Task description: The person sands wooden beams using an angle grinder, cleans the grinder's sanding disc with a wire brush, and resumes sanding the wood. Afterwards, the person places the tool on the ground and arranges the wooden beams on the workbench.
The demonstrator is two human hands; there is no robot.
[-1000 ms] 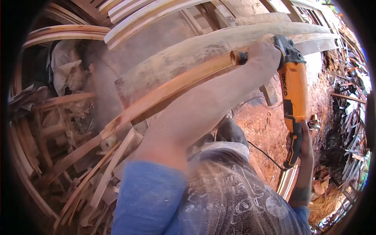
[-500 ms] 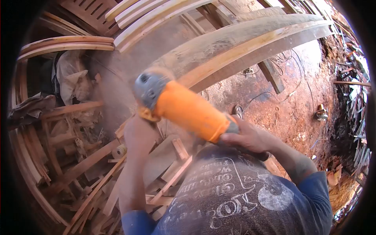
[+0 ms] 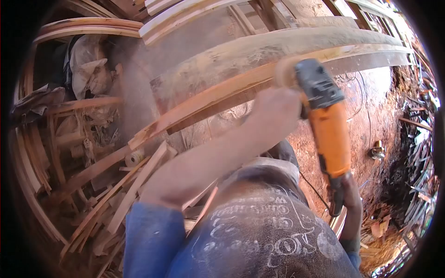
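An orange angle grinder with a dark grey head is held in both my hands. My left hand, smeared by motion, is closed at the front of the tool beside its head. Around the rear grip my right hand is wrapped, with the cord end pointing down. The spinning disc is a blur over the long wooden beam lying across the bench; I cannot tell if it touches the wood. Fine dust hangs over the beam's left part.
Wood offcuts are heaped at the lower left, with a roll among them. Long strips lie at the top. A metal tool sits on the dusty ground at right, near a cable and a scrap pile.
Both hands have carried the grinder to the right along the beam. Its body has swung from slanting to nearly upright in view, and my left arm now reaches across my front.
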